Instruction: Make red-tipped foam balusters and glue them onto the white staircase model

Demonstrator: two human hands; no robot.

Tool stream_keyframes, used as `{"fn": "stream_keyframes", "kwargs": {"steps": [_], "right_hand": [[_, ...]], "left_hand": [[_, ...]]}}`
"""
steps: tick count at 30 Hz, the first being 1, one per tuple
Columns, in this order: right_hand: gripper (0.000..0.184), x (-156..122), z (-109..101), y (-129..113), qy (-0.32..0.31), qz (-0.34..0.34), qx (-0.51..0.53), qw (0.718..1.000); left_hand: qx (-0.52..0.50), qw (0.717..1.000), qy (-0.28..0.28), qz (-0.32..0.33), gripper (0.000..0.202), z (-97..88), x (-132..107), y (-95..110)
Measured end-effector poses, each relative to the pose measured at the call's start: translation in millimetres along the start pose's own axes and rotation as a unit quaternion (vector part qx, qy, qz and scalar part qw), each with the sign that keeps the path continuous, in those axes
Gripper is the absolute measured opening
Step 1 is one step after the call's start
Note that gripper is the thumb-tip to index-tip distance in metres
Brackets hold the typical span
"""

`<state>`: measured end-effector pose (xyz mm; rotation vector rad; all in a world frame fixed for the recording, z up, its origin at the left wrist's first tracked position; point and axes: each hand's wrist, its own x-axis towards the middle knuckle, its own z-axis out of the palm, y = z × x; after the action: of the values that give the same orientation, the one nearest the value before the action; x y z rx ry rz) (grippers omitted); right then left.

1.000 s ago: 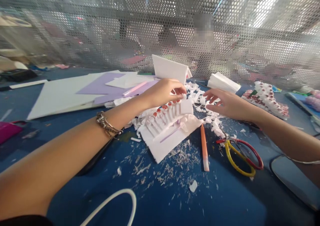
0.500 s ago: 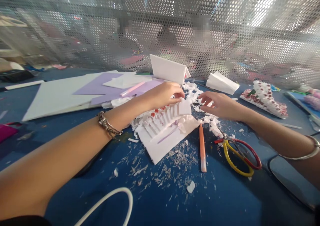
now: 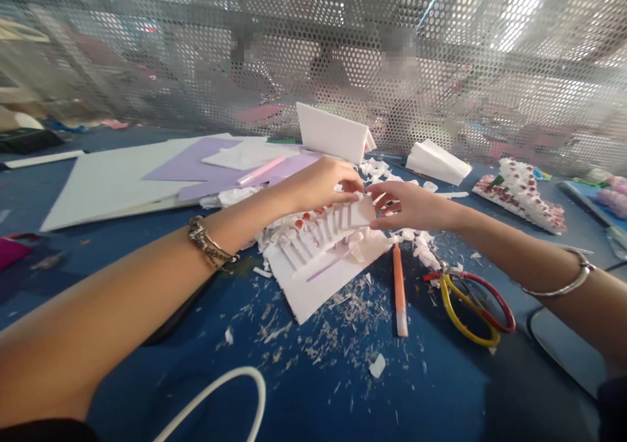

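Between my hands stands a white paper model [image 3: 313, 236] with ridged, step-like strips and red dots along its upper side. It rests on a white board [image 3: 301, 295] with a thin purple strip on it. My left hand [image 3: 336, 179] is curled over the model's upper edge, thumb and fingertips closed on it. At the model's right end is my right hand [image 3: 411, 205], its thumb and fingers apart around the corner; I see nothing held in it. Crumpled white paper pieces [image 3: 424, 246] lie beneath and beside that hand.
An orange pen-like tool [image 3: 399, 292] and red-and-yellow scissors [image 3: 470, 305] lie at the right. Purple and white sheets [image 3: 108, 184] spread at the left. Folded white pieces [image 3: 336, 132] stand behind, before a perforated metal screen [image 3: 196, 70]. A white cable [image 3: 215, 390] loops in front.
My right hand has moved left from over the crumpled paper to the model's right end. My left hand stays on the upper edge.
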<state>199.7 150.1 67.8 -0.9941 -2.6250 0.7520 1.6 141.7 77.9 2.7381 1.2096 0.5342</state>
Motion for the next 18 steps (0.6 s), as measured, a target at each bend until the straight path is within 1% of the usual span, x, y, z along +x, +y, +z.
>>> {"fn": "stream_keyframes", "kwargs": {"steps": [2,5,10,14,18], "right_hand": [[0.053,0.9,2.3,-2.6,-0.005,-0.005,-0.019,1.0],[0.049,3.2,4.9,-4.3,-0.015,-0.016,-0.04,0.999],[0.046,3.7,5.0,-4.0,-0.006,-0.02,-0.061,0.998],[0.043,2.7,5.1,-6.7,-0.002,-0.004,-0.065,0.998],[0.041,2.4,6.2,-8.4,0.007,0.014,-0.056,0.998]], "left_hand": [[0.005,1.0,-0.004,0.002,0.023,-1.3,-0.1,0.4],[0.011,1.0,-0.015,0.011,0.023,-4.1,-0.8,1.0],[-0.007,1.0,-0.02,0.007,0.027,-7.0,-1.7,0.9],[-0.006,0.999,-0.033,0.032,0.024,-6.5,0.1,-0.7],[-0.003,0.999,-0.042,0.028,0.024,-6.5,1.3,-1.7]]}}
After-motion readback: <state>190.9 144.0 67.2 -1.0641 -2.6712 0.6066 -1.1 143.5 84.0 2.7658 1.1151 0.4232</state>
